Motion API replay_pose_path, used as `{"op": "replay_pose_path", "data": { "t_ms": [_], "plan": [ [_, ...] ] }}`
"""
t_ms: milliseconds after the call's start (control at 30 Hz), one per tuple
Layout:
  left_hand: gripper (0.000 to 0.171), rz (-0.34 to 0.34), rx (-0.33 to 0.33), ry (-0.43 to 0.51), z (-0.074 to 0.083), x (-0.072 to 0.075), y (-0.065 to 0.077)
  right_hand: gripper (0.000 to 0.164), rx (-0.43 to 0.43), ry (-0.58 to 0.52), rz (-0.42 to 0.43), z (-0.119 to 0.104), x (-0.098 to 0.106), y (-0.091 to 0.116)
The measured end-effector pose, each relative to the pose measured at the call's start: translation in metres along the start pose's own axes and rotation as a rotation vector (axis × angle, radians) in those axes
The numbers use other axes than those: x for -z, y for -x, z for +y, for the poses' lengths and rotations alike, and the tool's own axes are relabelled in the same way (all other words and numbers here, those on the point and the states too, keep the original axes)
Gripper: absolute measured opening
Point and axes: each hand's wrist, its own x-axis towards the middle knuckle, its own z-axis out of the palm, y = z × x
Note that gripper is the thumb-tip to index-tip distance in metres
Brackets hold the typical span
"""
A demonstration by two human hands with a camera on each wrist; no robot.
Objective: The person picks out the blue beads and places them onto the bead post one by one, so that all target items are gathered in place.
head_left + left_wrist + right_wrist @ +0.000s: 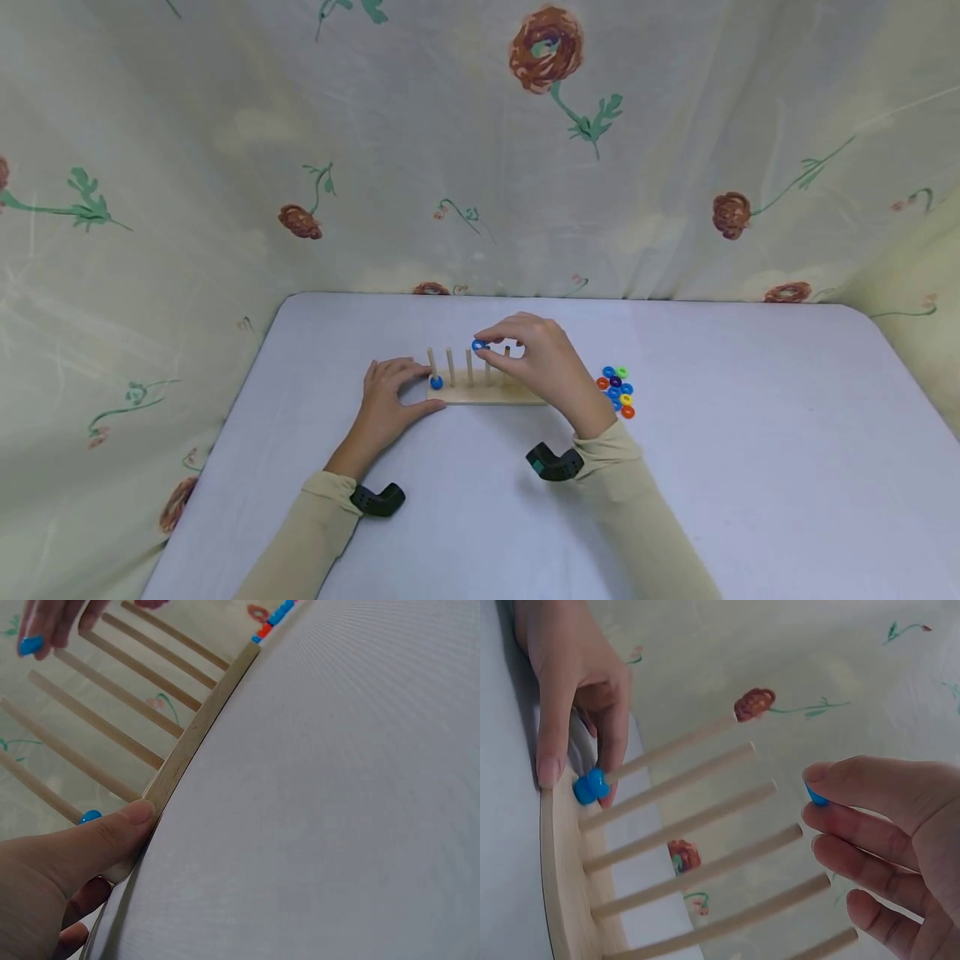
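Note:
A wooden peg board point(480, 397) with a row of upright pegs lies on the table. My left hand point(387, 398) grips its left end, thumb point(137, 812) along the front edge and fingers behind. Low on the leftmost peg sit blue rings point(592, 786), seemingly two, near the left fingers. Between thumb and index finger, my right hand point(551, 367) pinches another blue ring point(477, 344). It is held up near the tops of the middle pegs, apart from the peg tips in the right wrist view. The other pegs I can see carry no rings.
To the right of the board lies a loose cluster of small rings, including orange point(627, 412), yellow point(626, 400), green point(622, 372), dark purple point(616, 382) and blue ones. Flowered cloth point(420, 167) hangs behind the white-covered table point(750, 433).

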Motion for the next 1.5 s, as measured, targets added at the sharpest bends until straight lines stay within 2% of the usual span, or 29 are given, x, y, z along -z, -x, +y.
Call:
{"op": "replay_pose_path", "data": {
  "t_ms": [567, 867, 1033, 1167, 1500],
  "plan": [
    [0.056, 0.010, -0.017, 0.007, -0.002, -0.003, 0.001, 0.020, 0.049, -0.009, 0.024, -0.019, -0.030, -0.017],
    [0.056, 0.007, -0.019, 0.011, -0.002, -0.005, -0.001, 0.019, 0.053, 0.044, 0.048, -0.024, -0.043, -0.020],
    [0.057, 0.008, -0.026, 0.010, -0.001, -0.003, -0.001, 0.018, 0.104, 0.095, 0.075, -0.023, -0.052, -0.022],
    [0.057, 0.013, -0.027, 0.007, -0.003, -0.003, -0.001, 0.018, 0.130, 0.102, 0.093, -0.024, -0.055, -0.022],
    [0.057, 0.017, -0.026, 0.011, -0.004, -0.002, 0.000, 0.018, 0.120, 0.113, 0.100, -0.023, -0.058, -0.022]
  ]
}}
